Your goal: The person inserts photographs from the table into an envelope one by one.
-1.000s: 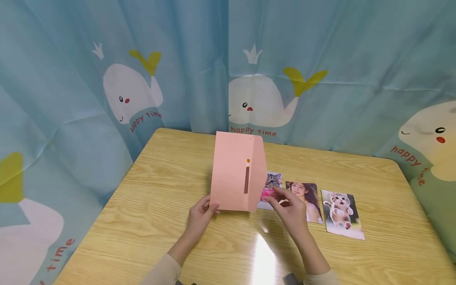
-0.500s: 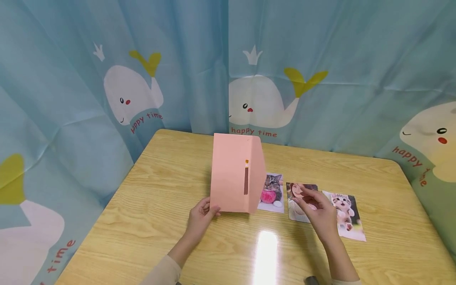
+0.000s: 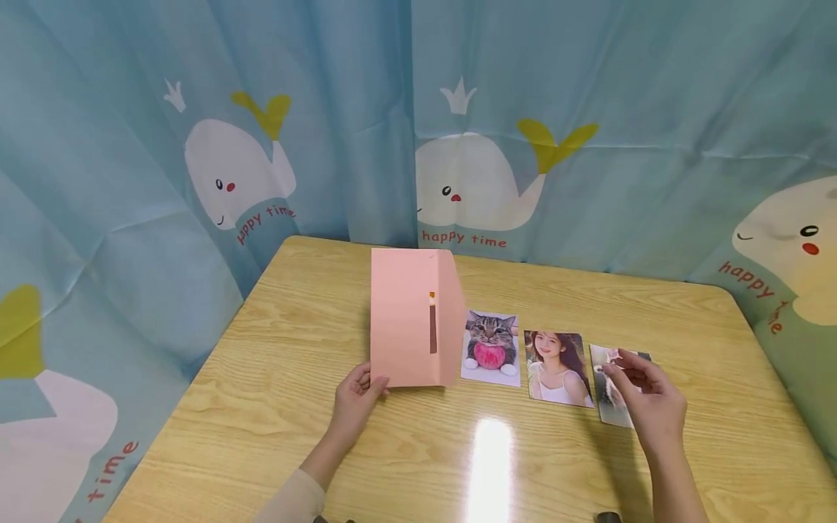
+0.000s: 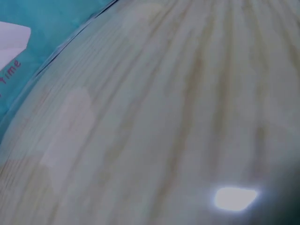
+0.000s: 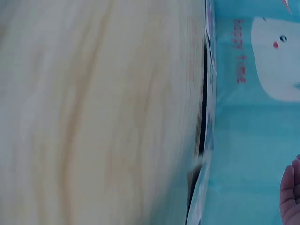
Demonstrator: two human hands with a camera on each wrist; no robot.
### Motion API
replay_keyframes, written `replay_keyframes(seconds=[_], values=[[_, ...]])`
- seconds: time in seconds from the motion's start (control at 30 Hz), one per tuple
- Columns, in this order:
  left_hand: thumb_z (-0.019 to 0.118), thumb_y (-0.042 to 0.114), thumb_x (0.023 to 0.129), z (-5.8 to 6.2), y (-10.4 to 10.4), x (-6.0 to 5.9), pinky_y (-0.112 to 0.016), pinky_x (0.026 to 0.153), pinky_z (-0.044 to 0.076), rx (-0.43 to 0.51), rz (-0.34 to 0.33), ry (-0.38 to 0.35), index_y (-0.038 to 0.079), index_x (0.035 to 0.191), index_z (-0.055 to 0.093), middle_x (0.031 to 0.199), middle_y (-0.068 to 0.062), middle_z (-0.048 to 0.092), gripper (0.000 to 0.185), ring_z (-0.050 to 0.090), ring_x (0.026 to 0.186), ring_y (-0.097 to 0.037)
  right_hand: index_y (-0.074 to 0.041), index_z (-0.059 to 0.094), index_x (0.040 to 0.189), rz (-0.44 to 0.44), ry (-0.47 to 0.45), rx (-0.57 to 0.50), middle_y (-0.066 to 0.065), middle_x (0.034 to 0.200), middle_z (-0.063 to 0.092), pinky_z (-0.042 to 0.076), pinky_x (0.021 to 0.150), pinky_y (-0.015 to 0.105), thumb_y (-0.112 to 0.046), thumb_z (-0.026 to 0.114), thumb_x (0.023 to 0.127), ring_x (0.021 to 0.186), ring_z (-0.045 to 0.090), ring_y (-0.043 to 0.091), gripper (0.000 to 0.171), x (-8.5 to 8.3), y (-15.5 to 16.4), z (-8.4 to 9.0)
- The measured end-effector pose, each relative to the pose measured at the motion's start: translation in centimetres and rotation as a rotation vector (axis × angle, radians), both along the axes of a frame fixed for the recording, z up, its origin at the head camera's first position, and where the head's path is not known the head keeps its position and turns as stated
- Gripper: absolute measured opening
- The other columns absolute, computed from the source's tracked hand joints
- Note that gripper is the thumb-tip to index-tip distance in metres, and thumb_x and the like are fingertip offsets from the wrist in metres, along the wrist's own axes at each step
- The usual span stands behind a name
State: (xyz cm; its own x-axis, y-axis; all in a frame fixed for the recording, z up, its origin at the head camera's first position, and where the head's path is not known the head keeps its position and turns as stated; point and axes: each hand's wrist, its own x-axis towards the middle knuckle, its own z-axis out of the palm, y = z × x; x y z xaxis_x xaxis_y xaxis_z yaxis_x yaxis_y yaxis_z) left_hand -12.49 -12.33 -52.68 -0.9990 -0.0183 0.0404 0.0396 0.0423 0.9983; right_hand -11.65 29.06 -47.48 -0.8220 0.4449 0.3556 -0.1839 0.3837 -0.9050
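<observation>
My left hand grips the lower left corner of a pink envelope, thumb on its front. The envelope is held up on its side with its pointed flap opened out to the right; a dark brown strip with a small orange tip shows near the fold. Over the rightmost photo of a kitten is my right hand, its thumb and forefinger apart and nothing seen between them. It hides much of that photo. Some fingers of the right hand show at the right wrist view's edge.
Left of the kitten photo lie a photo of a person and a photo of a cat with a pink fruit, in a row on the wooden table. A blue whale-print curtain hangs along the table's far and side edges.
My right hand has moved right, from near the cat photo, across the person photo, to the kitten photo. My left hand has shifted the envelope slightly left, uncovering more of the cat photo.
</observation>
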Motion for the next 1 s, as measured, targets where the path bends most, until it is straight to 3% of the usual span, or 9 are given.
replay_keyframes(seconds=[0.1, 0.23, 0.3, 0.43, 0.6, 0.8, 0.9, 1.0], values=[[0.064, 0.017, 0.091, -0.2, -0.2, -0.1, -0.018, 0.073, 0.055, 0.023, -0.002, -0.014, -0.004, 0.118, 0.055, 0.091, -0.006, 0.066, 0.036, 0.063, 0.074, -0.009, 0.002, 0.068, 0.110, -0.034, -0.034, 0.006, -0.017, 0.084, 0.068, 0.046, 0.053, 0.008, -0.003, 0.075, 0.079, 0.070, 0.061, -0.002, 0.033, -0.2, 2.7, -2.1], [0.065, 0.017, 0.090, -0.4, -0.6, -0.1, -0.018, 0.074, 0.055, 0.051, 0.010, -0.042, -0.003, 0.118, 0.055, 0.091, -0.003, 0.066, 0.036, 0.063, 0.074, -0.009, 0.000, 0.068, 0.111, -0.074, -0.051, -0.007, -0.017, 0.084, 0.069, 0.048, 0.055, 0.008, -0.006, 0.076, 0.079, 0.070, 0.062, -0.002, 0.034, -0.1, 5.0, -3.2], [0.065, 0.015, 0.090, -0.4, -0.7, -0.2, -0.017, 0.075, 0.054, 0.071, 0.019, -0.048, -0.003, 0.119, 0.054, 0.091, -0.002, 0.066, 0.036, 0.063, 0.074, -0.009, 0.002, 0.069, 0.108, -0.096, -0.029, -0.111, -0.015, 0.081, 0.070, 0.048, 0.060, 0.006, -0.002, 0.076, 0.077, 0.070, 0.063, -0.001, 0.032, 0.3, 5.2, -2.6], [0.064, 0.013, 0.091, -0.3, -0.8, -0.4, -0.018, 0.076, 0.054, 0.107, 0.027, -0.043, -0.004, 0.121, 0.053, 0.092, -0.001, 0.066, 0.036, 0.062, 0.075, -0.009, 0.004, 0.071, 0.102, -0.108, 0.075, -0.414, -0.007, 0.076, 0.071, 0.051, 0.059, 0.009, 0.007, 0.073, 0.077, 0.065, 0.064, 0.002, 0.025, 1.4, 5.3, -1.4], [0.065, 0.013, 0.090, -0.3, -0.8, -0.4, -0.018, 0.075, 0.054, 0.127, 0.032, -0.064, -0.003, 0.122, 0.053, 0.092, 0.000, 0.066, 0.037, 0.062, 0.075, -0.009, 0.006, 0.071, 0.095, -0.140, 0.121, -0.630, 0.001, 0.074, 0.071, 0.053, 0.056, 0.014, 0.013, 0.067, 0.079, 0.062, 0.066, 0.007, 0.018, 2.2, 5.5, -1.0], [0.066, 0.014, 0.090, -0.5, -0.7, -0.4, -0.019, 0.074, 0.055, 0.129, 0.026, -0.062, -0.003, 0.121, 0.054, 0.091, 0.000, 0.066, 0.038, 0.063, 0.074, -0.009, 0.001, 0.074, 0.088, -0.254, -0.005, -0.773, 0.001, 0.071, 0.071, 0.053, 0.053, 0.015, 0.011, 0.070, 0.077, 0.058, 0.064, 0.008, 0.016, 2.8, 6.5, -1.7], [0.066, 0.014, 0.089, -0.5, -0.7, -0.4, -0.019, 0.073, 0.055, 0.126, 0.030, -0.046, -0.003, 0.120, 0.055, 0.090, 0.000, 0.066, 0.036, 0.063, 0.074, -0.010, -0.008, 0.075, 0.085, -0.278, -0.125, -0.741, -0.004, 0.069, 0.070, 0.051, 0.052, 0.013, 0.004, 0.073, 0.078, 0.056, 0.062, 0.005, 0.014, 3.0, 6.8, -2.6], [0.066, 0.013, 0.089, -0.3, -0.6, -0.3, -0.019, 0.072, 0.055, 0.119, 0.036, -0.023, -0.004, 0.118, 0.056, 0.090, 0.000, 0.067, 0.035, 0.063, 0.074, -0.010, -0.019, 0.075, 0.082, -0.278, -0.261, -0.612, -0.013, 0.068, 0.068, 0.049, 0.053, 0.009, -0.005, 0.077, 0.077, 0.058, 0.060, -0.001, 0.015, 3.1, 6.8, -3.5]])
